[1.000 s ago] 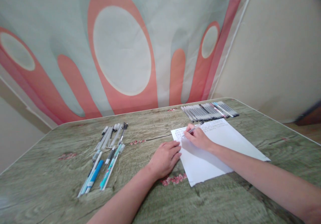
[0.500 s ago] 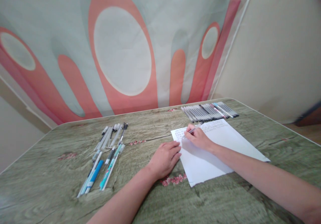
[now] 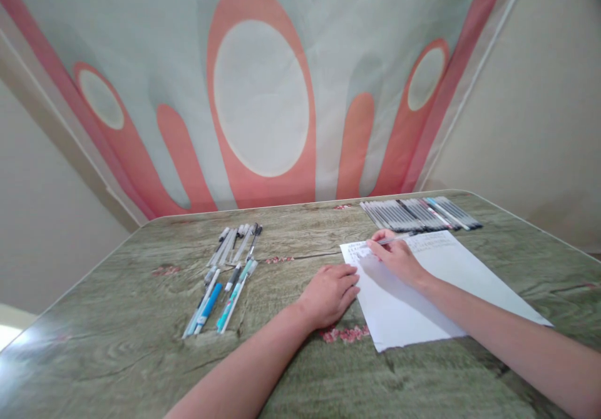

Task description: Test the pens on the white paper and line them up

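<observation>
A white sheet of paper (image 3: pixel 422 300) lies on the table, with lines of handwriting along its upper part. My right hand (image 3: pixel 395 257) rests on the sheet near its upper left, fingers pinched around a slim pen (image 3: pixel 387 240). The pen leans well over, and its tip is mostly hidden by the fingers. Flat on the wood-patterned table, my left hand (image 3: pixel 331 295) touches the left edge of the paper with its fingertips. Its fingers are stretched out and nothing is in them.
A row of many pens or refills (image 3: pixel 417 214) lies behind the paper. To the left are a group of grey and black pens (image 3: pixel 235 243) and nearer pens and a blue marker (image 3: pixel 208 308). The wood-patterned table (image 3: pixel 131 319) meets a patterned curtain (image 3: pixel 328 49) behind.
The view has swung left, so everything sits further right in it. The pen lies at a flatter slant in my right hand. My left hand stays by the paper's edge.
</observation>
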The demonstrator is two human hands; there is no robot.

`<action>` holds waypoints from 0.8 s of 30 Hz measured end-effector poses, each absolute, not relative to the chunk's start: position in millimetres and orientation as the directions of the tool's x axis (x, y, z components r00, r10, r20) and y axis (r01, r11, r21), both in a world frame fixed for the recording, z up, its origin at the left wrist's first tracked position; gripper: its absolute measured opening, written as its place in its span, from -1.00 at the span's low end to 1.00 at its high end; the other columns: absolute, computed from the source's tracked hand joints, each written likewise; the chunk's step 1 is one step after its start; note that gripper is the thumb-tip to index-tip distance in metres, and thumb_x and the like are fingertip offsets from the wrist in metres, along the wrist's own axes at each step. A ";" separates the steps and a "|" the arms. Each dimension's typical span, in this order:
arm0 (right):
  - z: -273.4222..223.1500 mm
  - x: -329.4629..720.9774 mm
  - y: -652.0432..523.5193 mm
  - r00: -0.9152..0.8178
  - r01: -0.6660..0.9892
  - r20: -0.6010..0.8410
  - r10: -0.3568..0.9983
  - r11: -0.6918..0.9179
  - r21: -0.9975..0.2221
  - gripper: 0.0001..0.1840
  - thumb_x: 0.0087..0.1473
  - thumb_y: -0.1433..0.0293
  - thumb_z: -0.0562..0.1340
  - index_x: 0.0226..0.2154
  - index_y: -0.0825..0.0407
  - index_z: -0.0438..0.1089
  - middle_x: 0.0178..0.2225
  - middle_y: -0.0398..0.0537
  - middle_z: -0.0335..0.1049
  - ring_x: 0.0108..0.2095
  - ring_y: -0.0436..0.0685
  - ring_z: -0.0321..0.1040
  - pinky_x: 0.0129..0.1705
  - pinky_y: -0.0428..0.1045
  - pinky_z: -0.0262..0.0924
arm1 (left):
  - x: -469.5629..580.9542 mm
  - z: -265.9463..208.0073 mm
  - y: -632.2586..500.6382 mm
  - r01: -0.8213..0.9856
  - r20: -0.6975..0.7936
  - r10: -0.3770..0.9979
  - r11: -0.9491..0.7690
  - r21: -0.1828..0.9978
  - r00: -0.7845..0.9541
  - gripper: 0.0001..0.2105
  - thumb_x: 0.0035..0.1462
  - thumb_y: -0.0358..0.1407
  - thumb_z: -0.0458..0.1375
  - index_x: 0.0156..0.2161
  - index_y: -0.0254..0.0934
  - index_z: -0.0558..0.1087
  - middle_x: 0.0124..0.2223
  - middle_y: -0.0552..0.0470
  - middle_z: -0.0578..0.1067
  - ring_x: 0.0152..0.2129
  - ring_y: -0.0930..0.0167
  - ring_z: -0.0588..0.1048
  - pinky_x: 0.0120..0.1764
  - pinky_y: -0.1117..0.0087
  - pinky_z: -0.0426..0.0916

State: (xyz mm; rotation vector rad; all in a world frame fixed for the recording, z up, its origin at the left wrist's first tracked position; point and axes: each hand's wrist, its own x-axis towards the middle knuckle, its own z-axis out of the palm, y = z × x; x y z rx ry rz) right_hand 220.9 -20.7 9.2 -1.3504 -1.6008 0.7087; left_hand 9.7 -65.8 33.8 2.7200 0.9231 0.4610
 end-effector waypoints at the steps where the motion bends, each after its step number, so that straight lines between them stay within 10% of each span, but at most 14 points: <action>1: 11.1 220.3 -21.4 -0.010 0.457 0.291 0.957 0.263 -0.849 -0.72 0.00 0.16 0.11 -0.42 0.05 0.24 -0.57 -0.18 0.25 -0.58 -0.02 0.17 -0.52 -0.09 0.06 | 9.5 33.5 -66.3 0.551 0.222 0.621 -0.776 0.308 0.751 -0.66 0.21 -0.25 -0.17 -0.01 -0.26 0.32 0.04 -0.05 0.34 0.00 0.38 0.27 0.03 0.29 0.13; 13: 31.4 178.4 -30.4 -0.239 0.293 0.147 0.960 0.216 -0.931 -0.58 0.03 0.09 0.07 -0.17 0.04 0.29 -0.32 0.00 0.37 -0.41 0.07 0.31 -0.44 -0.03 0.22 | -0.3 51.3 -64.8 0.723 0.190 0.771 -0.636 0.268 0.608 -0.74 0.16 -0.26 -0.09 -0.10 -0.26 0.33 -0.09 -0.10 0.38 -0.14 0.33 0.36 -0.07 0.29 0.26; 19: 34.6 152.5 -30.1 -0.220 0.219 0.144 0.965 0.193 -0.957 -0.62 0.04 0.08 0.05 -0.23 0.03 0.22 -0.40 -0.08 0.31 -0.47 0.01 0.26 -0.50 -0.08 0.20 | -42.9 79.4 -43.9 0.965 -0.144 0.956 -0.240 0.111 0.254 -0.80 0.02 -0.31 0.06 -0.26 -0.34 0.43 -0.23 -0.21 0.47 -0.25 0.21 0.45 -0.24 0.24 0.33; 24: 41.3 129.5 -33.4 -0.309 0.159 0.147 0.940 0.204 -0.966 -0.67 0.06 0.10 0.05 -0.30 0.03 0.20 -0.44 -0.12 0.26 -0.49 -0.01 0.24 -0.51 -0.10 0.17 | -88.7 96.6 -30.0 0.968 -0.239 0.938 -0.246 0.052 0.251 -0.78 -0.11 -0.35 0.15 -0.28 -0.33 0.47 -0.24 -0.18 0.51 -0.28 0.22 0.46 -0.27 0.30 0.32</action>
